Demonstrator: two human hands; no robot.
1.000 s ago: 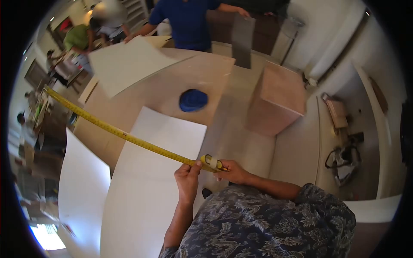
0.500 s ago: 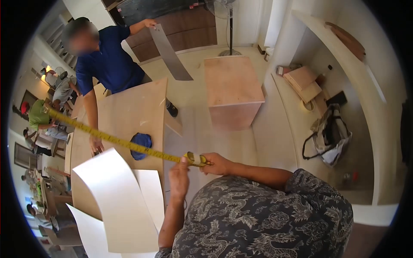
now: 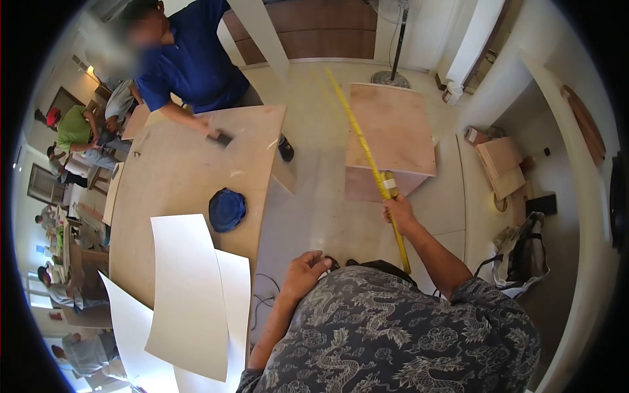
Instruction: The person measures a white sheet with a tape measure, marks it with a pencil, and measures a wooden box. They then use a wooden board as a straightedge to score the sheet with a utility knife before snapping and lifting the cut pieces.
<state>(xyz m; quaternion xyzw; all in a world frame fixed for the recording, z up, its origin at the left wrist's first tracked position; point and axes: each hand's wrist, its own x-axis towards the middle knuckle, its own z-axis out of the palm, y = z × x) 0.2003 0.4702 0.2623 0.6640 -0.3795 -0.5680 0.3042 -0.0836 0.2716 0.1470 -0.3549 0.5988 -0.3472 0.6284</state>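
Note:
My right hand (image 3: 401,215) grips a yellow tape measure (image 3: 389,185) in front of my body. Its blade (image 3: 357,128) runs out long past the wooden box (image 3: 393,128), and a yellow strip also hangs below my hand toward my waist. My left hand (image 3: 304,274) is beside the front of my patterned shirt, its fingers loosely bent and its thumb apart, with nothing visible in it. To its left, white sheets (image 3: 187,288) lie overlapping on the wooden table (image 3: 177,170), near a round blue cloth item (image 3: 227,209).
Across the table a person in a blue shirt (image 3: 203,59) holds a dark block-like object (image 3: 221,139) over the top and a long pale strip (image 3: 262,33). A fan stand (image 3: 396,52) is behind the box. A bag (image 3: 521,259) lies right; several people work far left.
The tape measure has swung right in my right hand, its blade now pointing away past the box. My left hand has left the tape and dropped. The co-worker's hand has moved across the tabletop.

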